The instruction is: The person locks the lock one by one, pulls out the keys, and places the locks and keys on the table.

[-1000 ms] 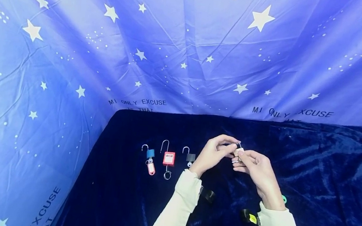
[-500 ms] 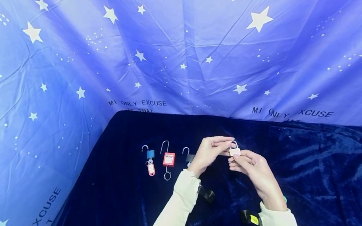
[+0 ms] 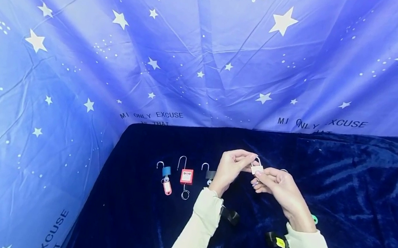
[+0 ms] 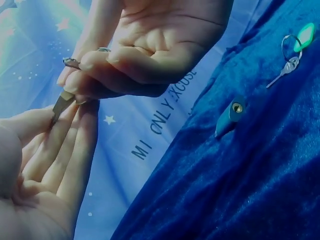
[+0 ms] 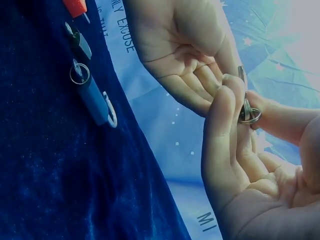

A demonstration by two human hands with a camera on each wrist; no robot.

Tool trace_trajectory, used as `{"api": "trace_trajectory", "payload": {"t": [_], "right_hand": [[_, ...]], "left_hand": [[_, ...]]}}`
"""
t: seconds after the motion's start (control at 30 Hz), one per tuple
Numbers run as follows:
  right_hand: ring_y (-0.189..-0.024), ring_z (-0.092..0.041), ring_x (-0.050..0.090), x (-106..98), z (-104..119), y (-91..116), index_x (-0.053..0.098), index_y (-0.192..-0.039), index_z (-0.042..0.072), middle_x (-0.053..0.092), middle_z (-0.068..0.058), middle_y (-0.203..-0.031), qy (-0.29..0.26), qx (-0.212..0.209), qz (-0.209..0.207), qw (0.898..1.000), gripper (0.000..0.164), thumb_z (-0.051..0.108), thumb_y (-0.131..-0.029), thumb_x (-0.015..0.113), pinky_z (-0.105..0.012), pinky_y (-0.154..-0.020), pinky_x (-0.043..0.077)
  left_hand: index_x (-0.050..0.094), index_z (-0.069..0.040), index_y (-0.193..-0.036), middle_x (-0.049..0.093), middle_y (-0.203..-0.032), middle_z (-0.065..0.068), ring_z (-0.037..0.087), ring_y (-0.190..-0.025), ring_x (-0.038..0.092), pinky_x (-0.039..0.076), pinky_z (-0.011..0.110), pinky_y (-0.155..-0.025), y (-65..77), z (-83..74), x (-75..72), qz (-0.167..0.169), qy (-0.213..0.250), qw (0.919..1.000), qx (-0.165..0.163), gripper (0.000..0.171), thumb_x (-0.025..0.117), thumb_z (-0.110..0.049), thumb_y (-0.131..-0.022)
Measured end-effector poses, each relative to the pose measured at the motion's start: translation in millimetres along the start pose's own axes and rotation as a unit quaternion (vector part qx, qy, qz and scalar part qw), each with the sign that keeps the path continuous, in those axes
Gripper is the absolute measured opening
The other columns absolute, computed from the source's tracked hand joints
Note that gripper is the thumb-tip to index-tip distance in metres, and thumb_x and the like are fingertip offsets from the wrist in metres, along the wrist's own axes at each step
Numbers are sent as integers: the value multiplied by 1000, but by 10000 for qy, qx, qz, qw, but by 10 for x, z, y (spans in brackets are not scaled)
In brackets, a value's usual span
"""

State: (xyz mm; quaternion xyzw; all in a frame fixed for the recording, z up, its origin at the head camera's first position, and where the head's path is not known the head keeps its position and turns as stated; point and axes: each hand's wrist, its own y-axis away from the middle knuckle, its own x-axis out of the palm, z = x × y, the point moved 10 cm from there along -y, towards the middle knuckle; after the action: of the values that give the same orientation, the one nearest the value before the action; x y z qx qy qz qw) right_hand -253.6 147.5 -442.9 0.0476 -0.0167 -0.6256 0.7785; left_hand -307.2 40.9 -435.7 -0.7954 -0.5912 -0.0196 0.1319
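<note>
A small silver padlock [image 3: 257, 170] is held up between both hands above the cloth, shackle upward. My left hand [image 3: 231, 168] pinches it by the shackle side with thumb and fingers. My right hand [image 3: 281, 184] grips the body from below, its thumb across the front face. In the right wrist view, a key ring [image 5: 251, 116] hangs by the right thumb, against the fingers. Whether the shackle is latched I cannot tell, as fingers cover part of it. The left wrist view shows the padlock edge-on, with a metal piece [image 4: 71, 63] poking out by the right fingers.
On the dark blue velvet cloth [image 3: 130, 222] lie a blue padlock [image 3: 166, 171], a red one [image 3: 186, 177] and a black one [image 3: 210, 175], shackles raised. Another padlock [image 5: 93, 100] lies behind the left hand. To the right are a padlock [image 4: 231, 117] and a green-tagged key [image 4: 287, 66].
The padlock, tilted and mostly covered by fingers a second ago, now faces the head camera with its shackle showing. Both hands have shifted slightly left with it.
</note>
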Motion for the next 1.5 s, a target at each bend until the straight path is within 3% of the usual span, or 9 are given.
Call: {"api": "trace_trajectory", "payload": {"t": [0.07, 0.3, 0.53, 0.8, 1.0, 1.17, 1.33, 1.43, 1.5], "right_hand": [[-77, -29, 64, 1, -5, 0, 52, -104, -16, 64, -20, -87, 35, 3, -2, 10000, 50, 31, -87, 58, -35, -72, 52], [-75, -29, 64, -29, 20, 11, 54, -100, -15, 64, -17, -84, 93, -24, -104, 9999, 48, 31, -87, 58, -35, -70, 52], [-74, -25, 64, -56, 11, -8, 54, -101, -14, 66, -9, -83, -154, 41, -409, 9990, 48, 32, -87, 59, -33, -71, 52], [-74, -23, 63, -92, 10, -20, 55, -101, -12, 67, -8, -82, -495, -241, -459, 9974, 41, 26, -88, 59, -32, -69, 52], [-68, -20, 62, -167, -13, -23, 58, -98, -8, 66, -11, -79, -586, -274, -920, 9936, 41, 31, -86, 62, -33, -68, 52], [-64, -21, 61, -281, -251, -134, 60, -99, -6, 66, -13, -78, -579, -286, -1194, 9907, 49, 39, -82, 64, -33, -65, 52], [-63, -24, 61, -363, -471, -242, 60, -97, -4, 65, -15, -78, -483, -418, -1207, 9906, 54, 46, -79, 65, -35, -64, 52], [-67, -26, 62, -342, -435, -213, 61, -100, -4, 66, -15, -80, -356, -328, -1164, 9920, 55, 48, -79, 65, -37, -67, 52], [-69, -27, 63, -296, -319, -145, 61, -102, -5, 66, -15, -81, -258, -222, -1129, 9930, 53, 44, -81, 64, -37, -69, 52]], "left_hand": [[64, 2, -96, 67, -80, 15, 23, -71, 66, 52, 39, -66, -4, 31, -30, -152, -53, 9998, 85, 33, 63, -29, -85], [64, -1, -97, 68, -80, 8, 19, -71, 66, 52, 35, -63, -89, 263, -78, -198, -533, 9976, 406, 36, 61, -35, -85], [63, 6, -93, 67, -77, 14, 21, -68, 66, 52, 36, -63, 32, -75, -13, -627, -166, 9974, 327, 32, 63, -25, -85], [65, 2, -90, 67, -76, 10, 18, -69, 66, 52, 35, -65, 38, -86, 16, -797, -237, 9957, 418, 27, 64, -23, -84], [66, 3, -88, 67, -77, 16, 21, -69, 66, 52, 37, -65, 42, -136, 56, -995, -163, 9925, 690, 23, 64, -20, -83], [65, 4, -89, 66, -78, 19, 19, -70, 66, 52, 36, -67, 56, -141, 66, -1102, -106, 9913, 712, 22, 63, -17, -84], [65, 4, -90, 66, -78, 17, 17, -71, 66, 52, 35, -68, 63, -81, 48, -1110, -85, 9921, 574, 20, 63, -15, -84], [67, 1, -88, 67, -77, 13, 15, -69, 66, 52, 34, -66, 55, -93, 38, -1044, -356, 9922, 582, 19, 65, -17, -83], [68, -3, -86, 67, -75, 7, 10, -67, 65, 52, 31, -64, 51, -131, 31, -993, -814, 9895, 661, 18, 66, -21, -82]]}}
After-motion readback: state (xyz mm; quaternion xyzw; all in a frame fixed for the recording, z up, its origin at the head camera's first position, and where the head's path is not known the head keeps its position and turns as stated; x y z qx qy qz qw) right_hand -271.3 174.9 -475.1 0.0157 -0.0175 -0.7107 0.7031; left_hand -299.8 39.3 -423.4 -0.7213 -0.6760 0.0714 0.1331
